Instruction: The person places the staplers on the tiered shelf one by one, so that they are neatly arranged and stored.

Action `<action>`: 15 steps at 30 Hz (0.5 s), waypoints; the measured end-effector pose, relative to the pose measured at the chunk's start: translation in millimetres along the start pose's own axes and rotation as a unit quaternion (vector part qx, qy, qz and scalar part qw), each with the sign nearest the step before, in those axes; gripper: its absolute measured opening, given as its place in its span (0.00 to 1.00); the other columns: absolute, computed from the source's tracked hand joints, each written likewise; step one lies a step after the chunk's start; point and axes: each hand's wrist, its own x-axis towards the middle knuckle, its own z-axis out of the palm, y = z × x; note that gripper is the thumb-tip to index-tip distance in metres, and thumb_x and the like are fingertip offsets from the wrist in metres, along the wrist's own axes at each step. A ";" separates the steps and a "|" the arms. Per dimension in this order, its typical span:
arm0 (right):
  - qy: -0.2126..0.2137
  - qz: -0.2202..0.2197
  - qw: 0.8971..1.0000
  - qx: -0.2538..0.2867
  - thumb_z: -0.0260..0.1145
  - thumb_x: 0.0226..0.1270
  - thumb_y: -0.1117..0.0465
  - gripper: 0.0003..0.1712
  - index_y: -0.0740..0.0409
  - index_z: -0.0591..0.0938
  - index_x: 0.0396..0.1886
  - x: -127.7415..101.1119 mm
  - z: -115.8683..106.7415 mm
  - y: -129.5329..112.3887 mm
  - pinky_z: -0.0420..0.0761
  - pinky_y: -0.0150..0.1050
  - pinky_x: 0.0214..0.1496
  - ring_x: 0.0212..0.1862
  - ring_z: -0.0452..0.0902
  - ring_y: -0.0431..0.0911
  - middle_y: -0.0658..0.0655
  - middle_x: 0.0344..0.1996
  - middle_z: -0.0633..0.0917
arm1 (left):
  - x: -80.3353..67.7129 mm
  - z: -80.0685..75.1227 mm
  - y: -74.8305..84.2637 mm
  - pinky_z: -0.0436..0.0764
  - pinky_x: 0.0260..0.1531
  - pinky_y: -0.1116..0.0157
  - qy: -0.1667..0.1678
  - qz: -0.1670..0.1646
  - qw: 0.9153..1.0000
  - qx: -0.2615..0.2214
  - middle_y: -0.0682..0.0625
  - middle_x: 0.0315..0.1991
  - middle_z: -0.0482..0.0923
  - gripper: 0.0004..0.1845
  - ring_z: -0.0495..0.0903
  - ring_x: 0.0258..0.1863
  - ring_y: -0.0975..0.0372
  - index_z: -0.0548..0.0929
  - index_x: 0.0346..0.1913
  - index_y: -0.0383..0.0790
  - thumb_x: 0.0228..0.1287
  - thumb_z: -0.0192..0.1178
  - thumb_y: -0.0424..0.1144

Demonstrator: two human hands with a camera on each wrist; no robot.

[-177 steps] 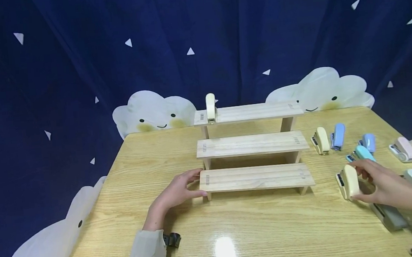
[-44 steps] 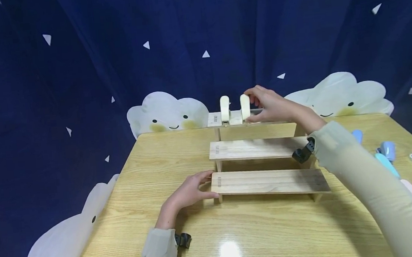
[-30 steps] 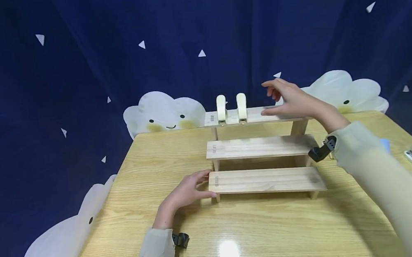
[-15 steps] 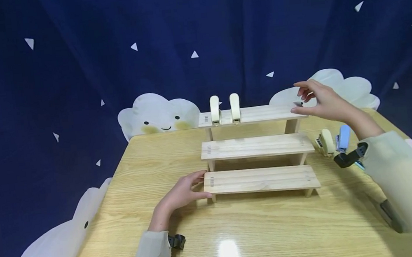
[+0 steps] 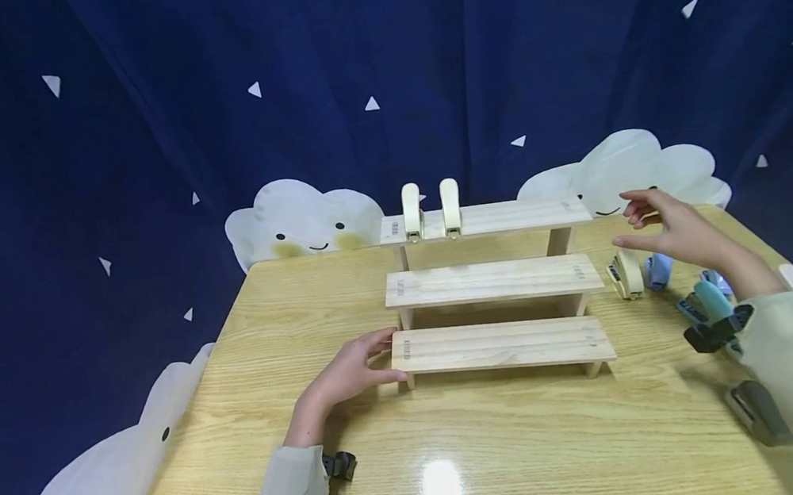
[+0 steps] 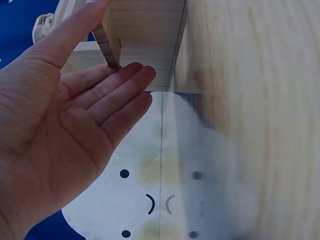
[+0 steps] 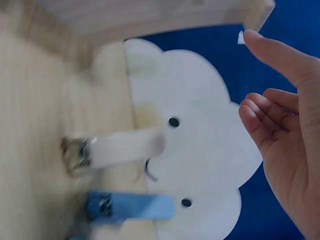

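Observation:
A three-step wooden stand [image 5: 491, 281] sits mid-table. Two cream staplers [image 5: 411, 211] [image 5: 451, 207] stand upright side by side at the left of its top step. My left hand [image 5: 359, 364] rests flat, fingers straight, against the left end of the lowest step; the left wrist view shows its open palm [image 6: 75, 115] beside the stand's leg [image 6: 142, 30]. My right hand [image 5: 663, 228] hovers empty, fingers loosely spread, just above a cream stapler [image 5: 628, 273] and a blue stapler [image 5: 657, 270] lying on the table. The right wrist view shows those two as a cream stapler [image 7: 120, 147] and a blue stapler [image 7: 132, 207], left of the hand [image 7: 285, 125].
More staplers lie at the table's right edge: a teal one [image 5: 706, 299] and a grey one [image 5: 758, 412], partly behind my right sleeve. White cloud cutouts [image 5: 304, 218] stand against the blue curtain behind the table [image 5: 459, 449].
My right hand set a second cream stapler on the top step, let go, and drew back right and down to above the staplers on the table. The left hand stayed put.

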 end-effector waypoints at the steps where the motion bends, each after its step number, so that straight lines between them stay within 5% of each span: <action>1: -0.006 0.007 1.000 -0.008 0.74 0.59 0.54 0.45 0.69 0.64 0.69 -2.2 1.1 4.3 0.62 0.10 0.43 0.43 0.66 0.28 0.63 0.49 0.75 | 0.0 0.0 -0.1 0.69 0.70 0.48 0.000 -0.001 1.000 -0.001 0.40 0.70 0.69 0.46 0.71 0.68 0.47 0.62 0.74 0.36 0.56 0.71 0.48; 8: -0.049 0.015 0.998 -0.042 0.76 0.56 0.55 0.47 0.73 0.63 0.67 -12.3 9.6 29.5 0.71 0.20 0.42 0.51 0.74 0.60 0.71 0.50 0.76 | -0.1 0.7 -1.0 0.69 0.71 0.49 -0.002 -0.003 1.000 -0.006 0.41 0.70 0.68 0.46 0.71 0.68 0.48 0.61 0.74 0.37 0.56 0.71 0.48; 12: -0.078 0.014 0.994 -0.070 0.77 0.54 0.55 0.49 0.76 0.63 0.67 -16.1 16.1 38.8 0.80 0.44 0.47 0.49 0.74 0.62 0.73 0.50 0.75 | 0.0 0.3 -0.7 0.68 0.71 0.48 -0.002 -0.004 1.000 -0.008 0.41 0.70 0.68 0.46 0.71 0.68 0.48 0.61 0.74 0.36 0.56 0.71 0.47; 15: -0.091 -0.002 0.991 -0.099 0.78 0.51 0.56 0.49 0.78 0.64 0.65 -18.9 21.1 43.7 0.81 0.52 0.46 0.46 0.76 0.59 0.72 0.48 0.75 | 0.2 -0.2 0.1 0.68 0.71 0.48 -0.003 -0.005 1.000 -0.007 0.41 0.71 0.68 0.46 0.71 0.68 0.48 0.61 0.74 0.36 0.56 0.71 0.47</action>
